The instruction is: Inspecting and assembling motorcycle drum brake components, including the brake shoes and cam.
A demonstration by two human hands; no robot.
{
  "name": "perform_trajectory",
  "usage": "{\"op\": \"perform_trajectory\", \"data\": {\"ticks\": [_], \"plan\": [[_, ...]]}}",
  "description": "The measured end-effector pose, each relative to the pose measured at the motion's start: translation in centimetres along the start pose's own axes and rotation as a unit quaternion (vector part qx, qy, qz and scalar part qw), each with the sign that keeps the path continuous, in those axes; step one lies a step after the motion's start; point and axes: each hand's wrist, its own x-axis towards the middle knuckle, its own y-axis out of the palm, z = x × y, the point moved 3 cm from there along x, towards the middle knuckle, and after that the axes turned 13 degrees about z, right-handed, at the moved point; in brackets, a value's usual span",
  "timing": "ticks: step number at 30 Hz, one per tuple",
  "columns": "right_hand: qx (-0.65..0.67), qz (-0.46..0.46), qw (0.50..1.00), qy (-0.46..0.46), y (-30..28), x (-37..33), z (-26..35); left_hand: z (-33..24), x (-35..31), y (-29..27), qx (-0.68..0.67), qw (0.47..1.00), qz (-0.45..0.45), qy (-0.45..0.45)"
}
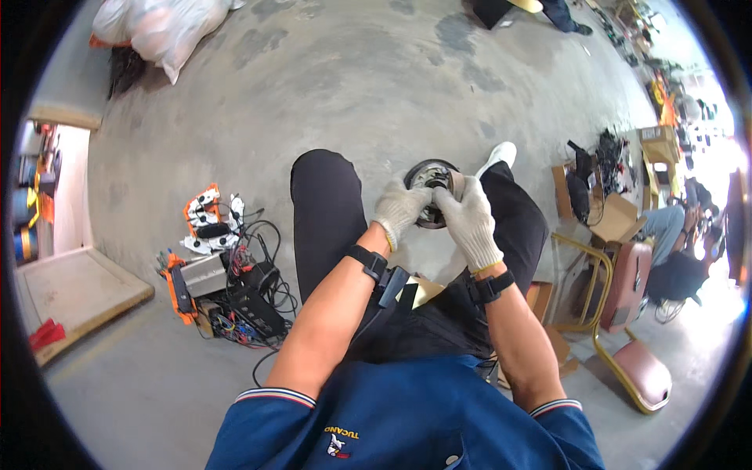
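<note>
Between my knees, above the floor, is a round part with a black rim and a metallic, cluttered inside; its exact kind cannot be made out. My left hand, in a pale knitted work glove, grips its left side with bent fingers. On the right side, my right hand, gloved the same way, closes around it with the thumb reaching in over the middle. Both thumbs come close together near its centre. The gloves cover much of the part's lower edge and sides.
To my left lies a heap of electronic parts and black cables, beside a low wooden-edged board. A white bag rests at the far left. A pink-backed metal chair and an open cardboard box stand right, near another person.
</note>
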Motion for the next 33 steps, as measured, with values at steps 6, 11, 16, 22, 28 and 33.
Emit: {"op": "perform_trajectory", "data": {"ticks": [6,11,16,22,28,33], "plan": [[0.086,0.027,0.995,0.047,-0.4,0.0,0.1,-3.8,-2.3,0.5,0.114,0.990,-0.026,-0.073],[0.103,0.039,0.993,0.044,-0.2,0.1,0.2,-3.1,-1.3,0.6,0.106,0.991,0.020,-0.079],[0.125,0.039,0.991,0.041,-0.8,-0.2,0.3,-3.2,-1.8,0.3,0.104,0.993,0.017,-0.059],[0.168,0.068,0.981,0.061,-1.7,-0.4,0.5,-4.8,-2.3,0.0,0.107,0.990,0.041,-0.082],[0.211,0.077,0.973,0.044,-1.7,0.5,-1.4,-3.8,-1.8,0.0,0.061,0.996,0.054,-0.045],[0.213,0.102,0.972,0.015,-1.9,0.4,-1.2,-2.4,-1.1,0.0,0.044,0.996,0.060,-0.048]]}}
